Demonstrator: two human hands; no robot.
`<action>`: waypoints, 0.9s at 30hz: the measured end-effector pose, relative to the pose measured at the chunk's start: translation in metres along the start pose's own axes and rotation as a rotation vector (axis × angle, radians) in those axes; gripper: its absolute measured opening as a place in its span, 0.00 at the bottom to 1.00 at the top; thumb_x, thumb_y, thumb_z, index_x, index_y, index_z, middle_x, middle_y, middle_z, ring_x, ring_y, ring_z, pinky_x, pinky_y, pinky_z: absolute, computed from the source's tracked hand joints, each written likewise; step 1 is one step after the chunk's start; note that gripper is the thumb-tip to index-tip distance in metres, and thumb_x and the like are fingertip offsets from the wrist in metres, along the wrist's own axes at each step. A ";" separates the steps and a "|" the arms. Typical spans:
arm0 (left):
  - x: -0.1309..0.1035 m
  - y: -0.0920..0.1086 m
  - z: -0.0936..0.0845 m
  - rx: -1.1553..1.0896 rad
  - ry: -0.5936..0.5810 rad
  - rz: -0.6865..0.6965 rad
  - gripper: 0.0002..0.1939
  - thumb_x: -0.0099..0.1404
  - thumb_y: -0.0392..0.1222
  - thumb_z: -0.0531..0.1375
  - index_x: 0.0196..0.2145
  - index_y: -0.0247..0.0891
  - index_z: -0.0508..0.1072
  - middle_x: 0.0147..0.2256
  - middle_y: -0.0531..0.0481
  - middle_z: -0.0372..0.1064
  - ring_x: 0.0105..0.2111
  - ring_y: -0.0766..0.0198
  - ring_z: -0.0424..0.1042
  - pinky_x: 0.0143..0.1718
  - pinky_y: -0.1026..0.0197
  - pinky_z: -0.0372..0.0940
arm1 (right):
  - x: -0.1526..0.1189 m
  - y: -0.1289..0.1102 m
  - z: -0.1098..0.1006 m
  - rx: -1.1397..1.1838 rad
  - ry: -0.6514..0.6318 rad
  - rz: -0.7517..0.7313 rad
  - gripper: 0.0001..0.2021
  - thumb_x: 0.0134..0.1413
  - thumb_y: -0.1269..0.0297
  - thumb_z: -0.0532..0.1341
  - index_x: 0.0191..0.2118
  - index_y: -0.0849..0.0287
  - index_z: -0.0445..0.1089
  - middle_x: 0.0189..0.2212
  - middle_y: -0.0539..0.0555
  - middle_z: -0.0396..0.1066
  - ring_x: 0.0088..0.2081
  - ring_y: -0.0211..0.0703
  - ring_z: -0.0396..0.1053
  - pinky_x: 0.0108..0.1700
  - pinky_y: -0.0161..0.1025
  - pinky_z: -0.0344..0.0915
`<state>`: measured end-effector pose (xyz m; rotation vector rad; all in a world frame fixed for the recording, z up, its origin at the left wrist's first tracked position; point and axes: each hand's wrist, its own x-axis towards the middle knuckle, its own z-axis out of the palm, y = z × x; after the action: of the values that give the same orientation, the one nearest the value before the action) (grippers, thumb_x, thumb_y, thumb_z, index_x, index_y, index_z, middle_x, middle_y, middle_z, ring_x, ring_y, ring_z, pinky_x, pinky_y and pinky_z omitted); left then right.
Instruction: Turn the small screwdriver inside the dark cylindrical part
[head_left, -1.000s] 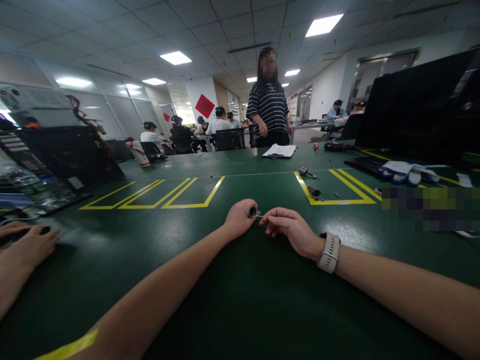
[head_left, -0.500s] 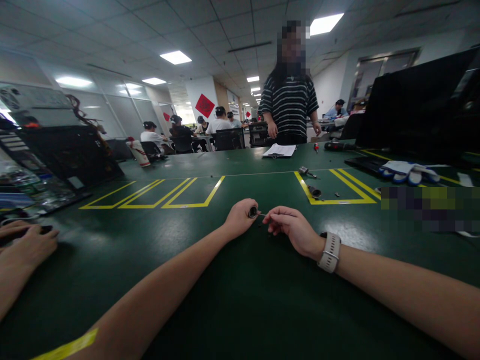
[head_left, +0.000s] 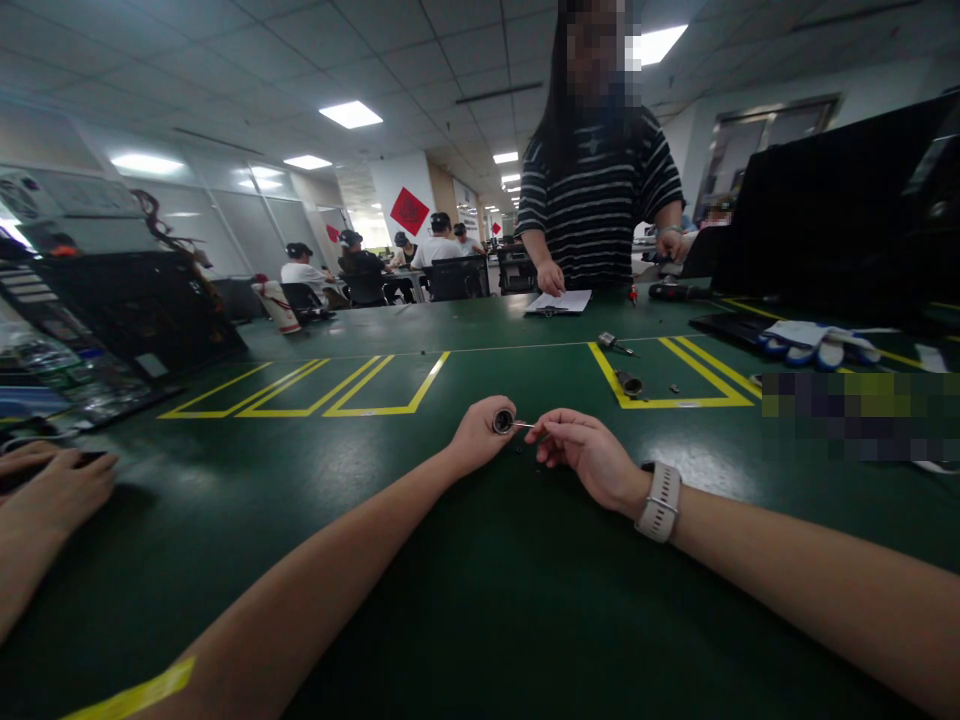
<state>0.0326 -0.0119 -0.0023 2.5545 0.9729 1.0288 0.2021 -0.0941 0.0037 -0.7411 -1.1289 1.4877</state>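
The left hand (head_left: 480, 436) of the person is closed around a round metal part (head_left: 503, 421), which is in the middle of the view, above the green table (head_left: 450, 600); its round mouth is turned to the camera, a little more fully than one second ago. The right hand (head_left: 581, 445) pinches narrowly, with the fingertips, the end of a thin rod (head_left: 525, 426), whose other end reaches the metal part; I cannot tell if it goes inside. Compared with the first picture, the right hand has moved slightly to the right, and the rod shows brighter in the gap between both hands. On the table just below them lies a small dark piece (head_left: 518, 450). The largest change is behind the table: the person in the striped shirt (head_left: 592, 200), who stood farther away, has come near and now has one hand at the paper on the clipboard (head_left: 559, 302). Inside the yellow tape frame (head_left: 682, 404), the dark cone-shaped part (head_left: 628, 384) and the metal piece with a thin shaft (head_left: 615, 344) have stayed in their places. The gloves (head_left: 817, 345) on the right also lie as before. At the left edge, a co-worker's hands (head_left: 67, 485) remain on the table.
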 end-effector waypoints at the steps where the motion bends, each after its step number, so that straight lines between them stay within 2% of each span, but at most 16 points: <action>1: 0.000 0.000 0.000 0.025 -0.001 -0.004 0.07 0.56 0.40 0.57 0.24 0.36 0.62 0.23 0.56 0.59 0.24 0.69 0.60 0.27 0.66 0.55 | 0.000 0.000 0.000 -0.002 0.006 -0.005 0.04 0.48 0.65 0.58 0.29 0.59 0.69 0.30 0.52 0.70 0.27 0.37 0.65 0.30 0.37 0.58; 6: 0.002 0.002 0.000 0.162 -0.015 -0.009 0.06 0.56 0.36 0.57 0.23 0.36 0.62 0.23 0.54 0.59 0.25 0.68 0.60 0.27 0.65 0.55 | 0.000 0.002 0.003 -0.053 0.052 -0.019 0.04 0.47 0.65 0.58 0.28 0.60 0.68 0.29 0.52 0.69 0.26 0.36 0.64 0.29 0.37 0.57; 13: 0.001 0.002 0.000 0.279 -0.065 0.034 0.05 0.55 0.33 0.55 0.23 0.36 0.63 0.24 0.53 0.59 0.26 0.66 0.61 0.27 0.64 0.54 | 0.000 0.006 0.005 -0.159 0.036 -0.025 0.03 0.46 0.67 0.58 0.28 0.60 0.68 0.29 0.52 0.70 0.26 0.37 0.65 0.28 0.36 0.56; 20: 0.001 0.001 0.000 0.131 -0.021 0.070 0.06 0.56 0.36 0.56 0.23 0.36 0.62 0.23 0.55 0.59 0.25 0.68 0.60 0.27 0.65 0.54 | 0.003 0.004 0.000 -0.009 0.026 0.014 0.03 0.45 0.67 0.59 0.27 0.61 0.68 0.27 0.52 0.71 0.25 0.37 0.65 0.29 0.37 0.57; 27: 0.001 0.002 -0.002 -0.016 0.021 0.038 0.09 0.56 0.41 0.57 0.23 0.35 0.62 0.22 0.56 0.58 0.23 0.70 0.58 0.25 0.67 0.54 | 0.005 0.005 -0.004 0.019 -0.001 0.013 0.04 0.48 0.67 0.58 0.29 0.61 0.69 0.29 0.53 0.71 0.26 0.37 0.66 0.30 0.37 0.57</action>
<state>0.0329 -0.0133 0.0003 2.5636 0.9218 1.0712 0.2031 -0.0884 -0.0015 -0.7363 -1.1105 1.5081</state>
